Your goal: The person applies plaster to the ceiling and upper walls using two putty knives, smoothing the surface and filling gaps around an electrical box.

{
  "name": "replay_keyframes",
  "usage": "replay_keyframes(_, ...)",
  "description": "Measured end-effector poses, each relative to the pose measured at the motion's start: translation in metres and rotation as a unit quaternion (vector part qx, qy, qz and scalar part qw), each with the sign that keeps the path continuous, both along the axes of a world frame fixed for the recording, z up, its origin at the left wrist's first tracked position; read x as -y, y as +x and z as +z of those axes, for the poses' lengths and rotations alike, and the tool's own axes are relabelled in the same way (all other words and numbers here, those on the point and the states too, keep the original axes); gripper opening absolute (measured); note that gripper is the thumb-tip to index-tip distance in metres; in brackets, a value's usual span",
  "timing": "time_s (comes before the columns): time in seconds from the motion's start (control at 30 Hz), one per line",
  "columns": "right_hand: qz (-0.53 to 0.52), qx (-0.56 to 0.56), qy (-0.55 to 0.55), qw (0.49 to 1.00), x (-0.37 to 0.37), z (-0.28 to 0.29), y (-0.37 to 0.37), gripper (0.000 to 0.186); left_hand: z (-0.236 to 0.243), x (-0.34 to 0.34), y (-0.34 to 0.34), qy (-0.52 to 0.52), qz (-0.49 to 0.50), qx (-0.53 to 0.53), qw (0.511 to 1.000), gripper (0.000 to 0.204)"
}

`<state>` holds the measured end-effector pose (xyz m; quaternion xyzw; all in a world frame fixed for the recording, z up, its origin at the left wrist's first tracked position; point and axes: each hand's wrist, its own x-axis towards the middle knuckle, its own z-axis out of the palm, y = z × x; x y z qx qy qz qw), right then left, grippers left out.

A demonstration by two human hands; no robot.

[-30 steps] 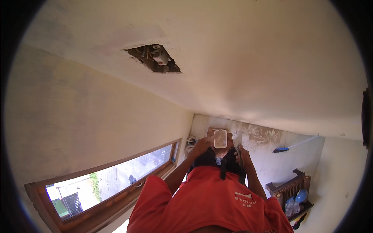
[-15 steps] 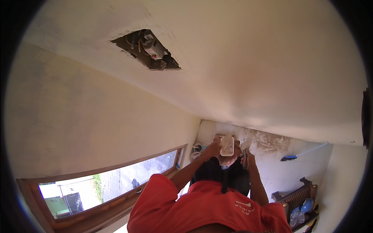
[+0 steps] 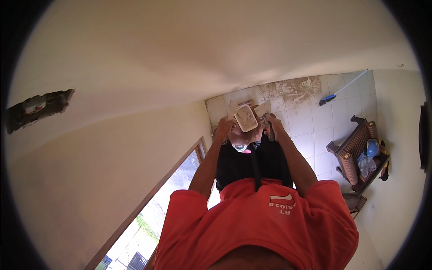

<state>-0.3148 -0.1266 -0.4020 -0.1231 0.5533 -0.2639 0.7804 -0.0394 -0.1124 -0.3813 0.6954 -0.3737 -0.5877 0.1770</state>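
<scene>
My left hand (image 3: pixel 222 128) is closed on a putty knife (image 3: pixel 232 109), its pale blade raised at the left of a small white tub (image 3: pixel 245 118). My right hand (image 3: pixel 276 127) grips a second putty knife (image 3: pixel 263 110) by its dark handle, blade beside the tub's right edge. Pale, lumpy filler shows in the tub, which rests on a brownish support (image 3: pixel 246 102) beyond my dark trousers (image 3: pixel 234 166). What that support is, I cannot make out.
A broken opening (image 3: pixel 38 108) with fittings pierces the wall at left, above a wood-framed window (image 3: pixel 146 225). Plaster residue (image 3: pixel 292 90) marks the tiled floor, where a blue broom (image 3: pixel 327 100) lies. Right stands a wooden bench (image 3: pixel 355 155) holding a blue helmet (image 3: pixel 372 148) and plastic bags (image 3: pixel 365 166).
My view has turned, putting the wall opening further left and the floor higher in frame. The left knife's blade has shifted from over the tub to its left side.
</scene>
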Motion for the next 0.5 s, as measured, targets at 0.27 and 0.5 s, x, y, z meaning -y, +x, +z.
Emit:
replay_keyframes(0.27,0.148,-0.082,0.009,0.985,0.002,-0.057,0.006,0.024,-0.083,-0.009,0.003,-0.026,0.012,0.082,0.996,0.031)
replay_keyframes(0.5,0.195,-0.149,-0.018,0.969,-0.006,-0.11,0.025,0.015,-0.111,0.029,-0.007,-0.074,-0.166,0.233,0.955,0.026)
